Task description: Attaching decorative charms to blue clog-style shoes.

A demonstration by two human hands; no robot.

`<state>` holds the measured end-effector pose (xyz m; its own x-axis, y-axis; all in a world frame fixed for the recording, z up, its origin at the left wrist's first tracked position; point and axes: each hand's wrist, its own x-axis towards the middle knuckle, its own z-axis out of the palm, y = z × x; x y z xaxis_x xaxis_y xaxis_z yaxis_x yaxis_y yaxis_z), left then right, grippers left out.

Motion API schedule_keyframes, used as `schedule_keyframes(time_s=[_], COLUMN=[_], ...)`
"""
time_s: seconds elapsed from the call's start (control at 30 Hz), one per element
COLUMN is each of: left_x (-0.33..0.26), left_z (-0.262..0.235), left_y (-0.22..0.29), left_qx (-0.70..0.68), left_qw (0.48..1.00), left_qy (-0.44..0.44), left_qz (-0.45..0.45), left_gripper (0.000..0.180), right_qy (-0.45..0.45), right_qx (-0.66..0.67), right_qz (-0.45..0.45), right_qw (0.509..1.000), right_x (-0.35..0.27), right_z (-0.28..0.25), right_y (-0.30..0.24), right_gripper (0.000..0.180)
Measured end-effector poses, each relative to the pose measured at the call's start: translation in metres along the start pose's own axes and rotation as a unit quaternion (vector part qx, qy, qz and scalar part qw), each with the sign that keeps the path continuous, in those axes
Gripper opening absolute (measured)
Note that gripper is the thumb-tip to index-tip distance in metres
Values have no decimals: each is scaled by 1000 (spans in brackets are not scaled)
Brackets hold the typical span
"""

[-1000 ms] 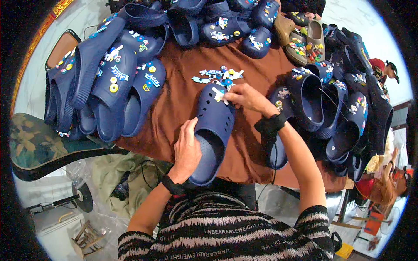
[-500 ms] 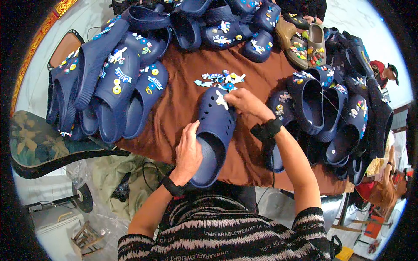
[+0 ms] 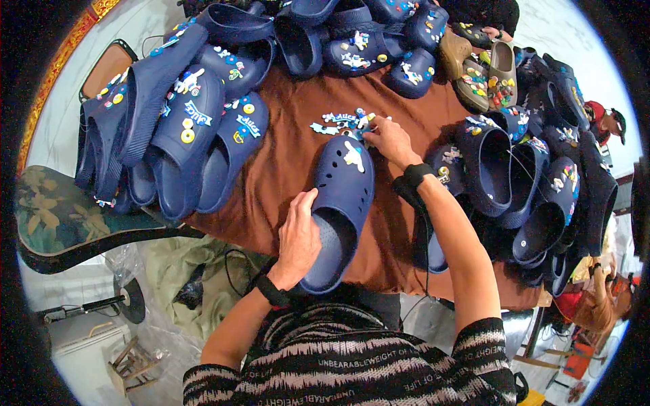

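A navy clog point(image 3: 344, 177) with holes in its upper lies in front of me on the brown cloth, toe pointing away. My left hand point(image 3: 299, 237) grips its left side near the foot opening, thumb along the edge. One white figure-shaped charm point(image 3: 353, 155) sits on the clog's toe. Just beyond the toe is a small pile of shoe charms point(image 3: 340, 123), white, blue and mixed colours. My right hand point(image 3: 393, 142) is at the right edge of that pile, fingers pinched on a charm there; the fingertips partly cover it.
Decorated navy clogs point(image 3: 186, 128) are heaped at the left, with more across the back and at the right point(image 3: 491, 169). Brown clogs point(image 3: 502, 74) stand at the far right, near another person's hand point(image 3: 497, 34). A chair with a patterned seat point(image 3: 74, 210) adjoins the table's left.
My right hand has left the white charm on the clog's toe and moved up and right to the charm pile. My left hand still holds the clog.
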<state>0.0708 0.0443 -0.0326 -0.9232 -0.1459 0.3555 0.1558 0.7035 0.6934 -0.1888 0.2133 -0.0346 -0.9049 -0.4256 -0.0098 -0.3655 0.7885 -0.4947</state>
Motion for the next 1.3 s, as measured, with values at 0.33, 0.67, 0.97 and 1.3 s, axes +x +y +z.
schedule_keyframes(time_s=[0.33,0.67,0.97,1.3], left_x=[0,-1,0,1], left_z=[3,1,1,2], left_y=[1,3,4,2], left_qx=[3,-14,-1,4], left_qw=[1000,1000,1000,1000], left_qy=[0,-9,-4,10], left_qz=[0,-26,-11,6], left_gripper=[57,56,57,57], right_qy=[43,-11,-17,-114], right_qx=[74,293,348,425], right_qz=[-38,-26,-5,37], right_qw=[996,956,937,897], right_x=[-11,-69,-73,-83], right_z=[-2,-8,-10,-13], right_y=[11,-31,-29,-1], right_gripper=[22,22,19,19])
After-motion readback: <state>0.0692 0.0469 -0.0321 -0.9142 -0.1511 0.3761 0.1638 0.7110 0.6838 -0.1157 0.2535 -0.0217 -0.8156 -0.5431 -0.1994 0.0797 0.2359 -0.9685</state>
